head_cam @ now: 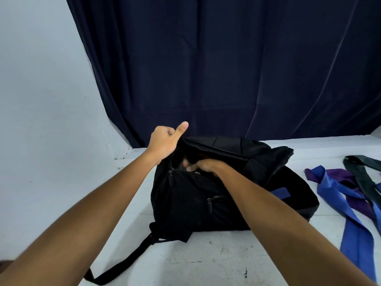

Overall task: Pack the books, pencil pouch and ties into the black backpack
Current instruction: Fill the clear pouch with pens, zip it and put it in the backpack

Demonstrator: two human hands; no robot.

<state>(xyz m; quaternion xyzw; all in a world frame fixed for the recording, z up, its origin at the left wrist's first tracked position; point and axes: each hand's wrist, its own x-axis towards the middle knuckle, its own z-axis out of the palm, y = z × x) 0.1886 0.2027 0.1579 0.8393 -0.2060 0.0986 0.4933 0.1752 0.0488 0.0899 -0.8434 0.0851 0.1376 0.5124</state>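
Observation:
The black backpack lies on the white table with its main compartment unzipped and gaping. My left hand grips the upper left edge of the opening and holds it up, thumb sticking out. My right hand reaches into the opening with its fingers curled inside; what it holds is hidden in the dark interior. To the right of the bag lie a blue tie, a purple tie and a dark green tie, overlapping on the table. No books or pencil pouch show.
A dark navy curtain hangs behind the table, with a white wall to its left. A backpack strap trails toward the near left table edge. The white table is scuffed in front of the bag.

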